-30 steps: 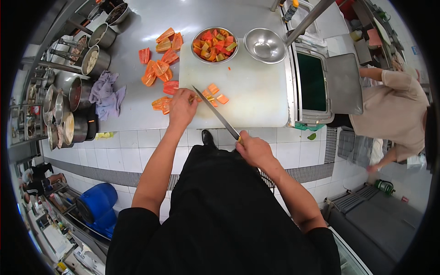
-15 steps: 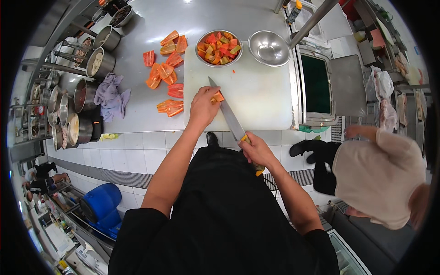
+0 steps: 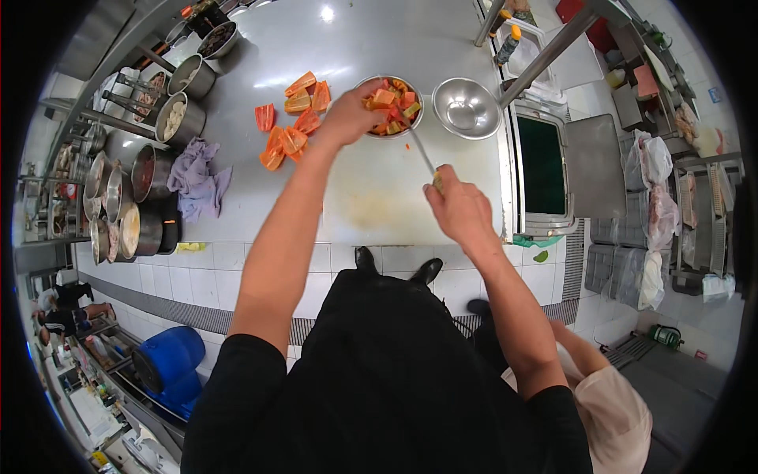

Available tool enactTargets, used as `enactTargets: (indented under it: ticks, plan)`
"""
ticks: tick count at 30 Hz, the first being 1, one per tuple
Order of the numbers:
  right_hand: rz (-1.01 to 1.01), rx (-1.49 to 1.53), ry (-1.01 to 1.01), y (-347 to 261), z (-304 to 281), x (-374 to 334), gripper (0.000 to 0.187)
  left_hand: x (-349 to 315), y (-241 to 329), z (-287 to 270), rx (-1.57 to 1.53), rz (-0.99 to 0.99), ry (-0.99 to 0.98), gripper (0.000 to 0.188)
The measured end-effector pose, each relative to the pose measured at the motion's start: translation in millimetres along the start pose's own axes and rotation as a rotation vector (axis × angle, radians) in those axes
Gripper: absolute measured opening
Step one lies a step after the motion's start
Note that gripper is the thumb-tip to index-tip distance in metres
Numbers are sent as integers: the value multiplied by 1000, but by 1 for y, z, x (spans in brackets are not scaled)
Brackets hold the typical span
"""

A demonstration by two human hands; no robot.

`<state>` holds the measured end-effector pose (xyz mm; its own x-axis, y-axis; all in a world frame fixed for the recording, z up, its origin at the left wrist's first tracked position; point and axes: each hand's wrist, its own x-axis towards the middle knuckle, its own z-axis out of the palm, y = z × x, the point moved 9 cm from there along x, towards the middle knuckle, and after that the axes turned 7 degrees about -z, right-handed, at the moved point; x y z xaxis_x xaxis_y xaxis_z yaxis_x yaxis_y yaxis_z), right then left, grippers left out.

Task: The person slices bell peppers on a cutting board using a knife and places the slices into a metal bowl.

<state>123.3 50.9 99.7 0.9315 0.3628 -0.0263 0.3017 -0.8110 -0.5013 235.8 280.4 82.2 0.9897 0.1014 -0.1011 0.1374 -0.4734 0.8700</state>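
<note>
Steel tabletop (image 3: 379,189) fills the upper frame. Since a moment ago, the left hand (image 3: 347,117) has moved up from the board to the rim of the fruit-filled bowl (image 3: 388,104), fingers curled; whether it holds pieces is unclear. Right hand (image 3: 462,209) grips the knife (image 3: 420,152), tip now at the bowl.

An empty steel bowl (image 3: 467,107) sits on the table (image 3: 379,197), with a crumpled grey cloth (image 3: 197,180) near the table's left edge. Steel pots (image 3: 150,170) stand in a row further left. A blue barrel (image 3: 167,362) stands on the floor below.
</note>
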Motion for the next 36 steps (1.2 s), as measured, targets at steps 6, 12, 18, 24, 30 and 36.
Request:
enactTargets:
  ticks: [6, 12, 18, 24, 30, 36]
  plan:
    - [74, 268, 96, 46, -26, -40, 36, -9, -66, -129, 33, -90, 174, 41]
    - [133, 412, -80, 73, 9, -104, 34, -76, -135, -154, 352, -277, 261, 27]
    - [201, 418, -278, 65, 38, -127, 33, -99, -117, -58, 790, 48, 192, 37]
    - [147, 316, -239, 51, 18, -140, 32, -93, -112, -89, 296, -373, 247, 22]
    - [122, 207, -291, 32, 21, -150, 34, -125, -121, 36, -287, -494, 84, 28]
    - [152, 178, -362, 31, 36, -157, 30, -136, -104, 63, -186, -549, 107, 27]
